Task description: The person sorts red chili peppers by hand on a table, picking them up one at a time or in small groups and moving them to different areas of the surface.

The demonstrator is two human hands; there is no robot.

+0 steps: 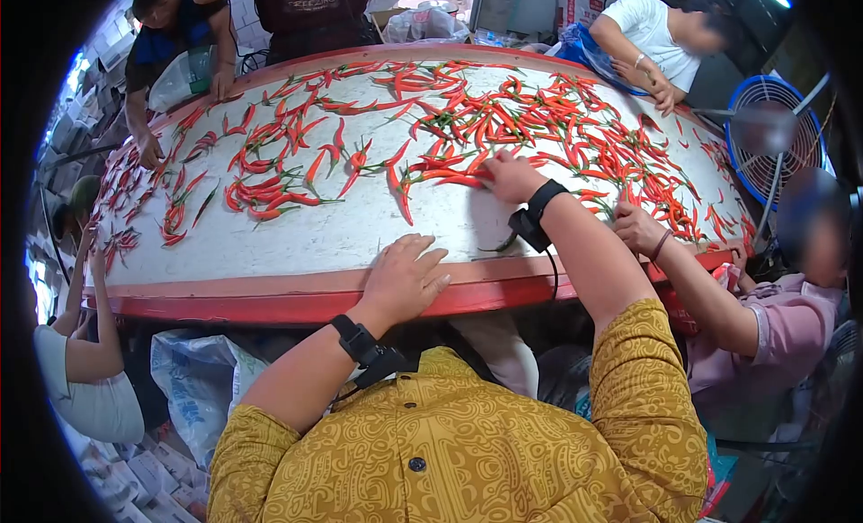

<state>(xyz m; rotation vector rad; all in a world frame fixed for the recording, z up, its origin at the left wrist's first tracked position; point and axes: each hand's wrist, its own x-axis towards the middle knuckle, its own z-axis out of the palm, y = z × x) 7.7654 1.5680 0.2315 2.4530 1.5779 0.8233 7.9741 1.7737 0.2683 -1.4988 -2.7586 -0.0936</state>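
My left hand [404, 276] lies on the near edge of the white tabletop [342, 240], fingers spread, holding nothing. Farther out, my right hand [514, 176] reaches in among the chilies with its fingers curled down. Its fingertips meet a red chili pepper [463, 180] at the near edge of the pile; the palm side is hidden. Loose red chilies [279, 198] with green stems lie to the left of that hand. A denser pile of chilies [512, 114] spreads beyond it. A dark, shrivelled piece [500, 244] rests near the table edge below my right wrist.
At right, a co-worker's hand [636, 228] is close to my right forearm. Other people work along the far side and left end. A blue-rimmed fan [771, 132] stands at the right end. A white plastic sack [202, 375] sits below the table's red edge [243, 303].
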